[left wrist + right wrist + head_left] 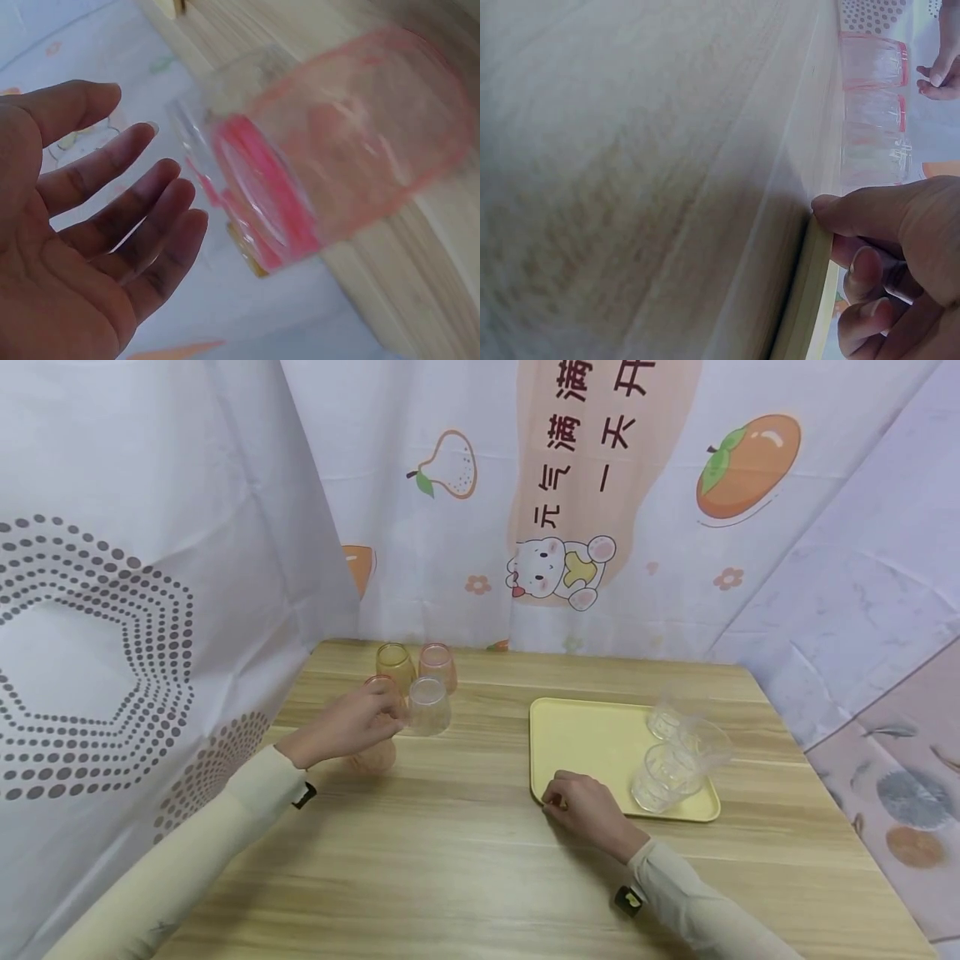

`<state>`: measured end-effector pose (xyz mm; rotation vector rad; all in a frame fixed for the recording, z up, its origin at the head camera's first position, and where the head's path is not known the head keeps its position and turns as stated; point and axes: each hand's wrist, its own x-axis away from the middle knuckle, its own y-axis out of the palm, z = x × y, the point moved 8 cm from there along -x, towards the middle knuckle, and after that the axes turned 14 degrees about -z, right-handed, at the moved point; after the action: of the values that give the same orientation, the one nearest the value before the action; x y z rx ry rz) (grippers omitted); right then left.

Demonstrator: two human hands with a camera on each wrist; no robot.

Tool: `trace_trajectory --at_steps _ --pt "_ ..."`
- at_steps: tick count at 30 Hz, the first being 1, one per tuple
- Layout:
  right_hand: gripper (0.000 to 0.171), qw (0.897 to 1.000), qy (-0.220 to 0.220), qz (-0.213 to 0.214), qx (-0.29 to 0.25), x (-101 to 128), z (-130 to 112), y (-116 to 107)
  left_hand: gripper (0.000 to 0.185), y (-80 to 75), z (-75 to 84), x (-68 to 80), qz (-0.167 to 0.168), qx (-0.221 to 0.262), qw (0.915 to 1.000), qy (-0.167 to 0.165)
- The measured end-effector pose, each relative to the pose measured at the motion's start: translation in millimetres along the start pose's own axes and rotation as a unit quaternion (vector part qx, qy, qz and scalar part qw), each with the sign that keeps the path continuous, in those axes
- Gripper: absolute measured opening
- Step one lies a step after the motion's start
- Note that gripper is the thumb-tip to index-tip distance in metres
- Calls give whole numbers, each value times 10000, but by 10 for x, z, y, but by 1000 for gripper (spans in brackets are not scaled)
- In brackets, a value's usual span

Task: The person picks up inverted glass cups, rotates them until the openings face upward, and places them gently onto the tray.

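My left hand (358, 725) hovers over the group of tumblers at the left, its fingers loosely bent and nothing in them. Below it stands a pink glass (375, 758), partly covered by the hand; the left wrist view shows a pink glass (367, 135) a little apart from the fingertips. Beside the hand is a clear glass (430, 714), bottom up. At the yellow tray (585, 735), my right hand (588, 810) pinches the rim at the near left corner, thumb (840, 210) on the outer side.
A yellow glass (395, 667), a pink glass (439, 667) and a red-edged glass (382, 682) stand by the left hand. Clear glasses (660, 781) crowd the tray's right side. A printed curtain (435, 577) hangs behind the wooden table (450, 868).
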<state>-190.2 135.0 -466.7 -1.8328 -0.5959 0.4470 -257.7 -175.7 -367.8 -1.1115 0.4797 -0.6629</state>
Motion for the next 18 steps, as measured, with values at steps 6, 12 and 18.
trace_trajectory --at_steps 6,12,18 --pt "19 10000 5 28 -21 5 -11 -15 32 43 -163 163 -130 -234 9980 -564" --pt "19 10000 -13 -7 -21 4 -20 -21 48 87 -239 263 -258 -351 9943 -973" --pt "17 9999 -56 -75 -44 -1 -20 -15 33 87 -300 290 -60 -215 9958 -892"
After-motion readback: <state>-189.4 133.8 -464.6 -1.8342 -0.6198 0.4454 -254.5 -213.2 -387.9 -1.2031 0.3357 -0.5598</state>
